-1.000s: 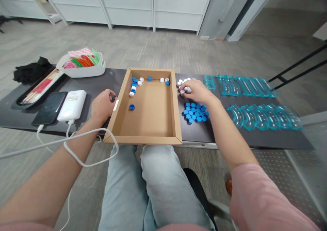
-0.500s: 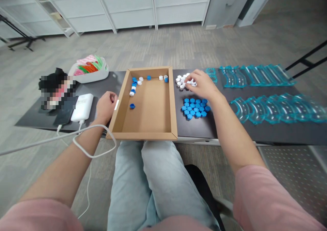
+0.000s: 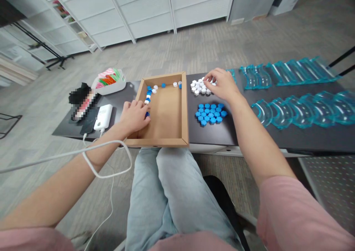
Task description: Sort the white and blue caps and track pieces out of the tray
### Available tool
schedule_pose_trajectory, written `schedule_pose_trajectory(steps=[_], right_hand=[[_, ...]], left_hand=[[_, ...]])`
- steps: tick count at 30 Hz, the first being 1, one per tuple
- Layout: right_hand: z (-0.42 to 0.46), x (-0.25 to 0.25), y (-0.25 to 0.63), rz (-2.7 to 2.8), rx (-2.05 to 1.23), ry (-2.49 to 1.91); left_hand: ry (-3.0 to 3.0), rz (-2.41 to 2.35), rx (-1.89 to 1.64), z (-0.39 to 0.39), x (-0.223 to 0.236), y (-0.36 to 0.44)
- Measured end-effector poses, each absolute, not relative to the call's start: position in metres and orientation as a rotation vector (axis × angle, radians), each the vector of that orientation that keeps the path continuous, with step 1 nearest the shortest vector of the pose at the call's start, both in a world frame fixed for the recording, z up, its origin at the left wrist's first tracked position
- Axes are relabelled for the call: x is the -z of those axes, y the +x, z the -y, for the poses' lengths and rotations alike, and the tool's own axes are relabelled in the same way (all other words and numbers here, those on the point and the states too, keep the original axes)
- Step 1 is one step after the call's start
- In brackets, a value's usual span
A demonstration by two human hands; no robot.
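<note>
My left hand (image 3: 135, 115) reaches over the left wall of a shallow cardboard box (image 3: 185, 114). Its thumb and fingers are apart, around a small blue hexagonal piece (image 3: 147, 114) on the box floor, partly covered by the hand. Blue and white pieces (image 3: 149, 92) form a line up the box's left side, and a few more lie along the far wall. To the right of the box, my right hand (image 3: 222, 84) has its fingertips pinched at a pile of white hexagonal pieces (image 3: 198, 87); a white piece seems to be between them, though the fingers partly hide it.
Blue hexagonal pieces (image 3: 208, 114) sit grouped nearer me. Clear teal-edged plastic parts (image 3: 302, 71) stand in rows at right. On the left are a white basket (image 3: 111, 87), a white power bank (image 3: 103, 117) and a dark phone (image 3: 88, 123). A white cable (image 3: 111, 176) loops over my left forearm.
My left hand has moved right, from outside the box over its wall to the lone blue piece. The right hand stays at the white pile, slightly shifted. The camera view has tilted.
</note>
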State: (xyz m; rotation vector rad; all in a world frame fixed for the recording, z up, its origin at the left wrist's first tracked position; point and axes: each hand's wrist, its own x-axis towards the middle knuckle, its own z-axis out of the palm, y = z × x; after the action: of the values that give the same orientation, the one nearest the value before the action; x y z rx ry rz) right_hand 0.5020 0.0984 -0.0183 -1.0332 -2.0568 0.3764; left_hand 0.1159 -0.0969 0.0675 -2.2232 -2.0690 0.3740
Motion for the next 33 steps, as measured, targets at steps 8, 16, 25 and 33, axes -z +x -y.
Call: schedule_pose_trajectory(steps=[8, 16, 25, 33], right_hand=[[-0.101, 0.021, 0.5, 2.094, -0.387, -1.026], [-0.094, 0.013, 0.496, 2.11, -0.416, -1.049], [-0.09, 0.01, 0.492, 2.194, -0.404, -1.034], [-0.088, 0.009, 0.489, 2.222, -0.478, -1.026]], left_hand=[[-2.146, 2.117, -0.443, 0.091, -0.055, 0.129], [-2.356, 2.172, 0.143, 0.099, -0.101, 0.194], [-2.978, 1.815, 0.642, 0.178, -0.018, 0.331], [-2.805, 2.05, 0.544, 0.161, 0.018, 0.35]])
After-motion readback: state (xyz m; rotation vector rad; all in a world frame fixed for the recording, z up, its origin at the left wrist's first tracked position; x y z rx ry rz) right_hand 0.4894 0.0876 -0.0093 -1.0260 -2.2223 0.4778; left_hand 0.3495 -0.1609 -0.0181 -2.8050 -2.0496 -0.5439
